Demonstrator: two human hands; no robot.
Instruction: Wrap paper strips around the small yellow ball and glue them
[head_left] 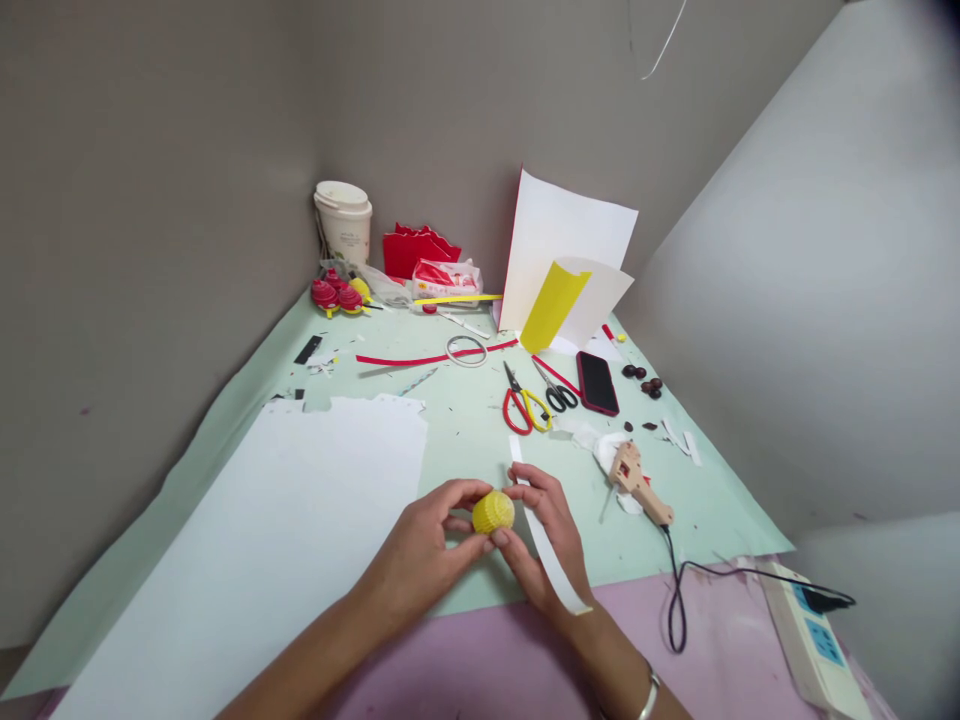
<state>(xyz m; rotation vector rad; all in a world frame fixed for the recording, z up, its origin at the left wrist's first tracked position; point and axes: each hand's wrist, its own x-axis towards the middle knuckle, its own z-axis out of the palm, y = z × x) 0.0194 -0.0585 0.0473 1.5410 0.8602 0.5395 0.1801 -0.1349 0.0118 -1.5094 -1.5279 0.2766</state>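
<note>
A small yellow ridged piece, rounded and paler on top, is held between both hands above the near part of the table. My left hand grips its left side with thumb and fingers. On its right side, the thumb and index finger of my right hand hold it too. A white paper strip runs between the fingers of my right hand and hangs down toward the wrist.
White sheet at left; red-yellow scissors, black scissors and a phone ahead. Glue gun with black cable at right, near a power strip. Standing white card and lidded cup behind.
</note>
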